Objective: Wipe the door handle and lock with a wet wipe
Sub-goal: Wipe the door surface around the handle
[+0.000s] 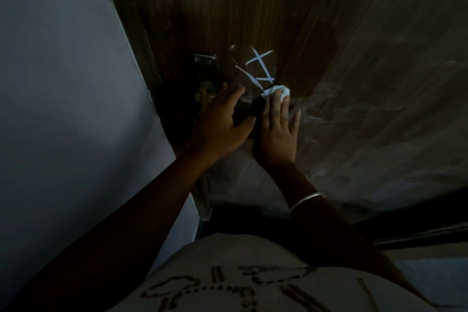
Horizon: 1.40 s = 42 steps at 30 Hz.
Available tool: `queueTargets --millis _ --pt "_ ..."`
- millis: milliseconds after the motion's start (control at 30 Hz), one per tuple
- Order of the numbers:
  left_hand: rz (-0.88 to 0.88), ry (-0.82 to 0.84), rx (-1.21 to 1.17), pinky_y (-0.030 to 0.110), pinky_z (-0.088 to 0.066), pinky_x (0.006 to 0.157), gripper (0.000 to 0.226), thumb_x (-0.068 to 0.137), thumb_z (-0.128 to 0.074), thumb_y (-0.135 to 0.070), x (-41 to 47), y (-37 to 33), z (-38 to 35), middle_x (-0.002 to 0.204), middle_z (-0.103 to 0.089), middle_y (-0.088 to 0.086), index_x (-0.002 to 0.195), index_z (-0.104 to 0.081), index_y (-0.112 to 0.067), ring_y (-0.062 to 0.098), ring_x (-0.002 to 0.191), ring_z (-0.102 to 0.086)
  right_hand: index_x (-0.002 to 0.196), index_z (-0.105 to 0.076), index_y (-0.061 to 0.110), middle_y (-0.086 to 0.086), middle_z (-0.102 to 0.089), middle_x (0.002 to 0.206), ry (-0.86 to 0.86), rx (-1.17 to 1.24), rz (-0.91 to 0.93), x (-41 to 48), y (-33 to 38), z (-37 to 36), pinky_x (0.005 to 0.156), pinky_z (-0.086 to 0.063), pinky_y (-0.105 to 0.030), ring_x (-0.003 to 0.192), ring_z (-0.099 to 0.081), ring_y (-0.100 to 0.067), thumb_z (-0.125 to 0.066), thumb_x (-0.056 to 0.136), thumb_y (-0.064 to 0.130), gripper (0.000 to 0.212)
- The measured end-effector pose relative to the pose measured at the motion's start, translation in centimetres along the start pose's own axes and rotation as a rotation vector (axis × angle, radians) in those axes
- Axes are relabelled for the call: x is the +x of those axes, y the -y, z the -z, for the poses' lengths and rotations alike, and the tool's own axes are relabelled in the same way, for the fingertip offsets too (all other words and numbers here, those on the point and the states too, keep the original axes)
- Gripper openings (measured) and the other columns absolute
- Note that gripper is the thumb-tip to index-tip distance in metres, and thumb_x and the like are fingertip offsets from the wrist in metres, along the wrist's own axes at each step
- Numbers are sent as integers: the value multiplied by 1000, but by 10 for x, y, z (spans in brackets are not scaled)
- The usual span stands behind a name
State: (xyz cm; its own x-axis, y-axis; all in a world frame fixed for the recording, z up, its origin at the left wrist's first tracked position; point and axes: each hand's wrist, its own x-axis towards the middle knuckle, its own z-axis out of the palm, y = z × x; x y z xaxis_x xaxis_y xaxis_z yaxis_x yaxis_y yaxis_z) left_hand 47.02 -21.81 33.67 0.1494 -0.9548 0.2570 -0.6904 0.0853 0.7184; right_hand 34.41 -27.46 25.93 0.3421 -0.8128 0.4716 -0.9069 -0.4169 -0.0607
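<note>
A brown wooden door (pixel 278 7) carries a metal lock plate (pixel 206 68) with a lever handle (pixel 206 91) near its left edge. My left hand (pixel 222 119) rests over the handle, fingers spread, hiding most of the lever. My right hand (pixel 278 129) presses a bunched white wet wipe (pixel 277 90) against the dark end of the handle, just right of my left hand. Only the top of the wipe shows past my fingertips. The scene is dim.
White scratch marks (pixel 260 66) cross the door just above the wipe. A pale grey wall (pixel 63 83) stands close on the left. A silver bangle (pixel 306 200) circles my right wrist. My pale shirt (pixel 240 273) fills the bottom of the view.
</note>
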Motion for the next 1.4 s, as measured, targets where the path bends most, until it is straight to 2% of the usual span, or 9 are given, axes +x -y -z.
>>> queueTargets --millis 167,267,400,567,667,800,1000,1233,1400 --pt "14 -63 -13 34 -9 115 70 73 -53 -37 -3 5 3 149 -33 11 138 -36 -16 18 138 -17 145 -16 -2 -27 -12 152 -13 88 -284 -3 -3 0 110 -8 -58 141 -9 -40 -60 81 25 83" --pt "18 -70 -18 50 -17 117 69 73 -54 -33 -5 5 5 147 -35 14 137 -37 -14 20 137 -21 144 -18 -5 -30 -13 151 11 97 -246 -1 3 -1 111 -8 -57 140 -11 -45 -61 80 28 84" --pt "65 -20 -48 50 -26 114 70 71 -50 -27 -6 3 5 147 -33 14 138 -35 -15 28 139 -24 146 -21 1 -23 -16 153 33 31 -23 -2 8 -5 110 -7 -57 141 -13 -39 -62 79 24 82" --pt "95 -15 -138 49 -40 106 69 75 -55 -9 -8 12 6 147 -32 13 139 -32 -17 30 135 -33 147 -13 0 -24 -5 154 47 103 -252 -7 6 -8 112 -5 -57 143 -4 -38 -56 84 23 80" --pt "105 -27 -165 45 -39 107 69 77 -56 -2 -9 15 8 148 -31 12 139 -31 -17 28 136 -33 144 -20 -4 -29 -12 152 46 100 -249 -7 11 -12 111 -8 -57 140 -11 -44 -59 79 23 80" --pt "89 -13 -105 47 -36 109 69 78 -57 -4 -8 15 7 148 -31 12 140 -30 -17 28 136 -32 146 -23 4 -18 -20 154 80 -33 54 -3 12 -19 110 -7 -57 141 -19 -38 -62 74 23 84" --pt "78 -47 -106 49 -34 110 70 75 -55 -12 -13 25 13 151 -25 11 140 -29 -15 28 140 -25 144 -23 -1 -25 -19 151 17 -18 -158 -7 19 -23 109 -8 -55 140 -18 -41 -67 72 24 88" --pt "180 -151 -124 49 -27 114 83 75 -60 -2 -13 31 20 156 -8 11 144 -14 -13 27 144 -11 139 -37 2 -23 -31 148 69 -93 132 4 43 -32 109 -9 -58 138 -23 -42 -54 79 33 70" --pt "201 -108 -152 42 -22 117 82 77 -58 1 -15 33 24 156 -11 9 144 -14 -12 24 143 -13 136 -35 -3 -27 -29 147 2 -60 -65 3 46 -35 109 -13 -58 136 -27 -43 -39 82 43 71"
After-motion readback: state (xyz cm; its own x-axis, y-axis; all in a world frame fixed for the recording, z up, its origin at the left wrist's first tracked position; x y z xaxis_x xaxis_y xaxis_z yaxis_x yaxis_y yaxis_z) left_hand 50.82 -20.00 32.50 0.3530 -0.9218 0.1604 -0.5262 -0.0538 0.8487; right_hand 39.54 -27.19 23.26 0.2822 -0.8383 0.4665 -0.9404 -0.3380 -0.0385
